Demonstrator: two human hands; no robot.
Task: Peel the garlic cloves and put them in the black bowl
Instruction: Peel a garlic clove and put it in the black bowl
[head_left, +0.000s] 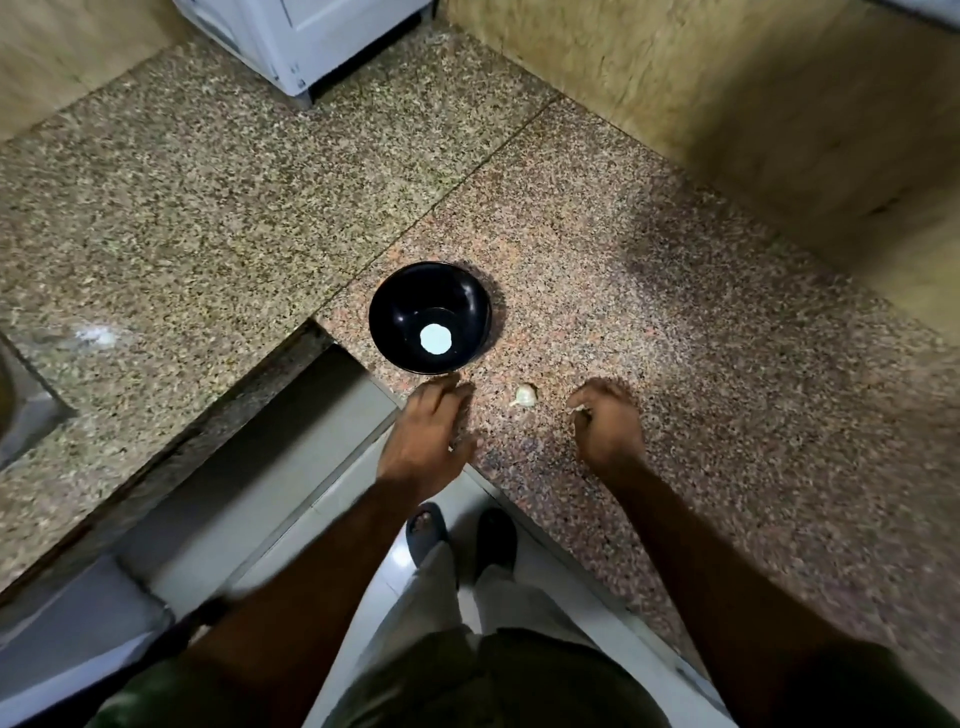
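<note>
Peeling: not begun, I think.
Garlic (523, 396): on the desk (675, 338), between both hands, near the black bowl (400, 312).
Left hand (428, 439): grip loose, fingers flat, holding nothing.
Right hand (608, 423): grip curled; a pale bit shows, cannot tell what.
Feel: light, hard, papery skin. Pinch its sides.

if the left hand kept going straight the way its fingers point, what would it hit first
Most likely the black bowl. The left hand lies with its fingers pointing up and away from the person, their tips just short of the bowl's near rim. The garlic sits off to its right, out of that line.
</note>
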